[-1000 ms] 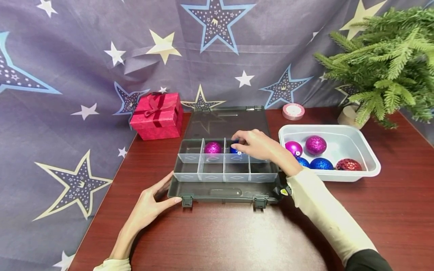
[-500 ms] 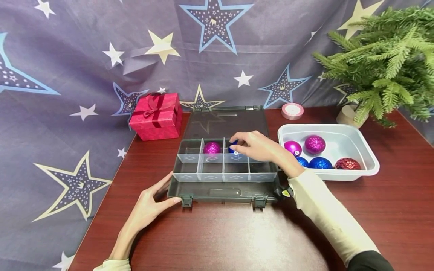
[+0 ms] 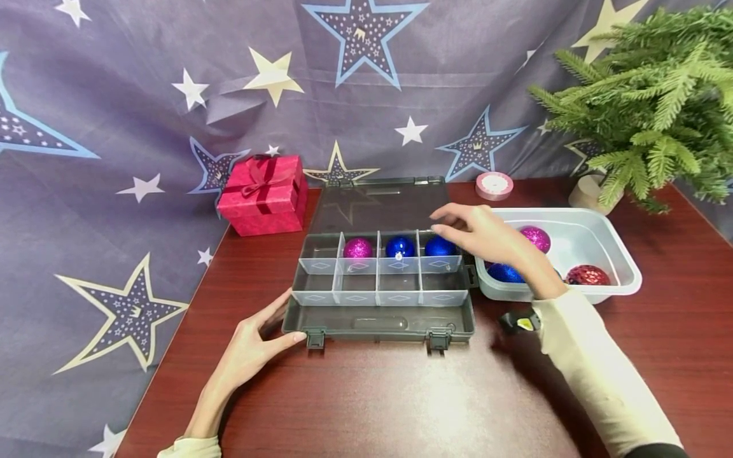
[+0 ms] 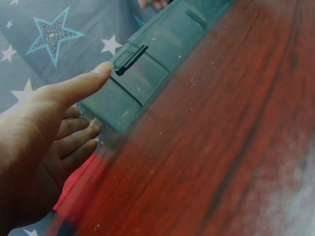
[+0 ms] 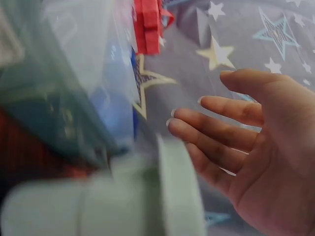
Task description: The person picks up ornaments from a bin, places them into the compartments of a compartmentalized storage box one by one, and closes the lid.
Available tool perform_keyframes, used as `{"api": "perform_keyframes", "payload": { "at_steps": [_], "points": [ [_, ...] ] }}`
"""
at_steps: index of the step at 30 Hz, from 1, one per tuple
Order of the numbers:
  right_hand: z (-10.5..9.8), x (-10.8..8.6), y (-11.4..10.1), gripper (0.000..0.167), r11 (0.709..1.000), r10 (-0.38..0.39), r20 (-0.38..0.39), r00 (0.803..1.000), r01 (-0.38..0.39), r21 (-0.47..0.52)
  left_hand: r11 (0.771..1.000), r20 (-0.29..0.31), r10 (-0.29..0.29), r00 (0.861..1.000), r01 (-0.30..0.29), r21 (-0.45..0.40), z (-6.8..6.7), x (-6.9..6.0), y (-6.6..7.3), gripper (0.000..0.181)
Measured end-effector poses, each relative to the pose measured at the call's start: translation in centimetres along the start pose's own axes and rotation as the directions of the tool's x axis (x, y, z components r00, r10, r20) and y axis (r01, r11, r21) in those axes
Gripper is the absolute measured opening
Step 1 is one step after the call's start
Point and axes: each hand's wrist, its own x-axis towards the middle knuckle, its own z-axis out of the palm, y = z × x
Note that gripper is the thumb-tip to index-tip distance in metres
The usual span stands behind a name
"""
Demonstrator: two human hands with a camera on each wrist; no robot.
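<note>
A grey translucent divided organizer case [image 3: 378,323] lies on the table with its lid [image 3: 383,207] folded back. In its back row sit a glittery magenta Christmas ball [image 3: 358,249], a glossy blue ball [image 3: 399,247] with its cap toward me, and another blue ball [image 3: 439,247] at the right end. My left hand [image 3: 252,346] rests against the case's front left corner, thumb on the front edge near a latch [image 4: 132,60], fingers along the side. My right hand [image 3: 487,235], fingers extended and holding nothing, hovers between the case's right end and the white bin [image 3: 624,264].
Inside the bin lie a magenta ball [image 3: 535,238], a blue ball [image 3: 505,273] and a red ball [image 3: 587,275]; my right arm covers part of it. Behind stand a red gift box [image 3: 263,194], a pink ribbon roll [image 3: 494,185] and a small fir tree [image 3: 647,108].
My right hand has let go of the glossy blue ball in the third back compartment and moved right toward the bin, uncovering the right-end blue ball. My left hand stays put.
</note>
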Motion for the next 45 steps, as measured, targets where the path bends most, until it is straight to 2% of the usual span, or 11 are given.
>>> {"api": "perform_keyframes", "payload": {
  "at_steps": [8, 11, 15, 21, 29, 39, 45],
  "points": [
    [-3.3, -3.6, 2.3, 0.024, 0.998, 0.018, -0.129, 0.991, -0.026, -0.058, 1.000, 0.001, 0.003, 1.000, -0.003, -0.008, 0.0, 0.0, 0.1, 0.081],
    [-4.1, -4.8, 3.6, 0.023, 0.994, 0.050, -0.173, 0.984, -0.066, -0.086, 1.000, 0.001, 0.013, 1.000, -0.013, -0.007, -0.1, 0.0, 0.1, 0.079],
    [-5.0, -6.4, 5.2, 0.025, 0.985, 0.104, -0.193, 0.976, -0.128, -0.112, 1.000, 0.003, 0.015, 1.000, -0.015, -0.014, -0.1, 0.0, -0.1, 0.079],
    [-6.0, -8.3, 6.8, 0.029, 0.967, 0.129, -0.210, 0.969, -0.170, -0.189, 1.000, 0.001, -0.002, 1.000, 0.002, -0.017, -0.1, 0.0, -0.1, 0.080],
    [-6.0, -9.2, 8.5, 0.032, 0.960, 0.108, -0.204, 0.973, -0.155, -0.233, 1.000, -0.003, -0.010, 1.000, 0.010, -0.004, -0.1, -0.1, 0.1, 0.082],
    [-5.3, -8.8, 9.5, 0.054, 0.923, 0.250, -0.103, 0.963, -0.269, -0.277, 1.000, -0.002, -0.006, 1.000, 0.006, -0.006, -0.1, -0.1, 0.1, 0.081],
    [-5.0, -8.4, 9.8, 0.058, 0.918, 0.288, -0.071, 0.955, -0.297, -0.263, 1.000, -0.001, -0.009, 1.000, 0.009, -0.005, -0.1, -0.1, 0.1, 0.082]
  ]
}}
